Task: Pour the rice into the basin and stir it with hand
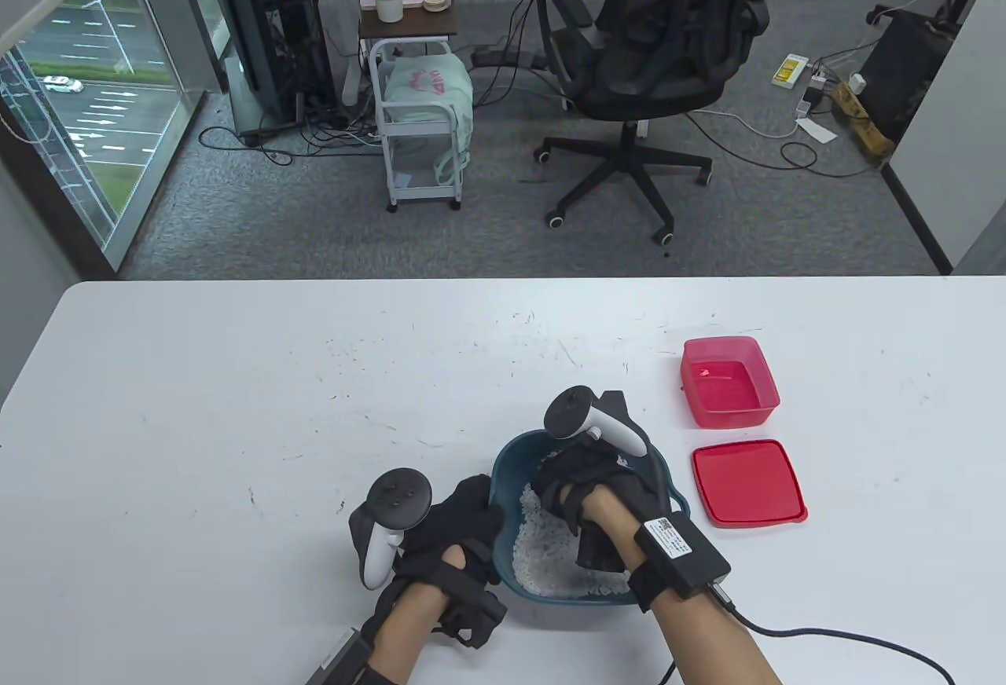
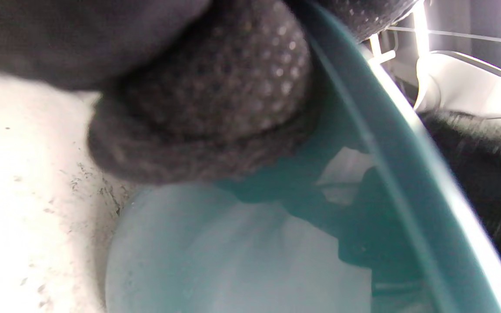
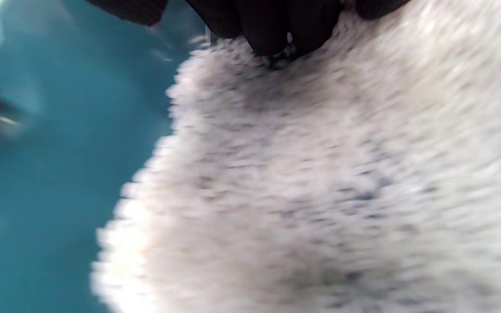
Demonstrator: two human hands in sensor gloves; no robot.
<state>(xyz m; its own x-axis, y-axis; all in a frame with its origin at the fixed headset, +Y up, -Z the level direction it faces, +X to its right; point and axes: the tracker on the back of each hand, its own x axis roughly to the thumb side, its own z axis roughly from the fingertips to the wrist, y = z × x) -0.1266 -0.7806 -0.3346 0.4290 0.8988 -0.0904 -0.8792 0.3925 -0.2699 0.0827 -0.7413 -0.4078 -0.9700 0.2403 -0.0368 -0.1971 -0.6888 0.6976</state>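
A teal basin (image 1: 664,485) stands near the table's front edge, with white rice (image 1: 542,551) across its bottom. My left hand (image 1: 475,516) grips the basin's left rim. In the left wrist view a gloved fingertip (image 2: 215,100) presses on the outer wall of the basin (image 2: 389,174). My right hand (image 1: 562,485) is down inside the basin, and its loosely bent fingers (image 3: 272,30) dig into the rice (image 3: 320,182). The right wrist view is blurred. The basin's far side is hidden by that hand's tracker.
An empty pink container (image 1: 727,382) sits to the right of the basin and a little further back. Its red lid (image 1: 747,481) lies flat just in front of it. A cable (image 1: 833,638) trails from my right wrist over the table's front right.
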